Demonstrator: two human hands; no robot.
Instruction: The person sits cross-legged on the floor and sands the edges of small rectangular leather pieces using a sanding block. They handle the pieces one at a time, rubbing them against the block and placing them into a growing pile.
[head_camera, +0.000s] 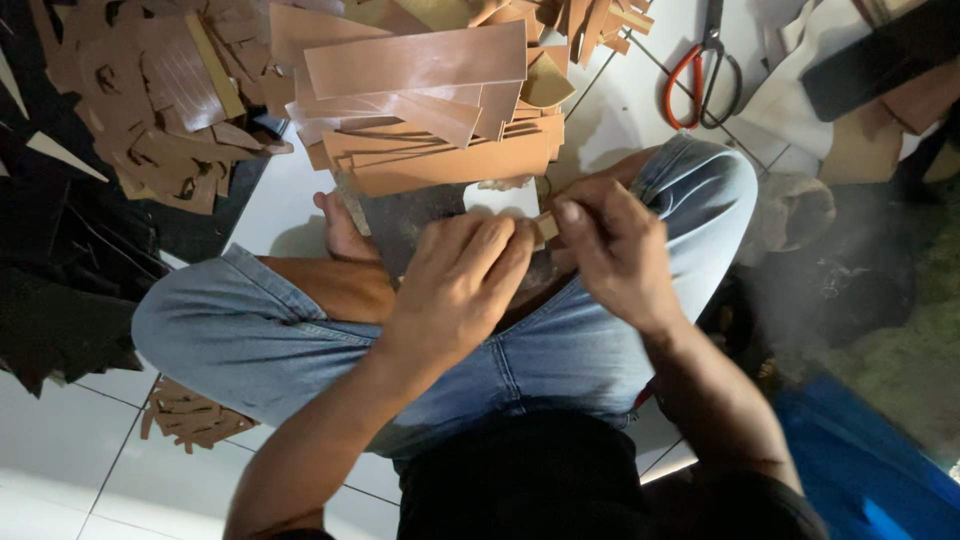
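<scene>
Head view, looking down at my crossed legs in light blue jeans (250, 340) on a white tiled floor (60, 470).

My left hand (455, 285) and my right hand (615, 250) meet at the centre of the view, above my lap. Between them sits a small tan piece of leather-like sheet (547, 227), pinched at its 3 o'clock side by my right thumb and fingers and touched at its 9 o'clock side by the curled fingertips of my left hand. Both hands are closed around this piece; most of it is hidden by the fingers, so I cannot tell its shape.

At 12 o'clock from the hands lies a loose stack of long brown rectangular strips (430, 110), overlapping at several angles. At 10 o'clock, well apart, is a heap of brown cut-out offcuts (160, 110) resting on dark sheet material (60, 260). At 1 o'clock, on the floor, lie scissors with red-orange handles (700, 80). A smaller cluster of brown scraps (190, 415) lies at 8 o'clock, just beside my left knee. A blue sheet (860, 460) occupies the floor at 4 o'clock.
</scene>
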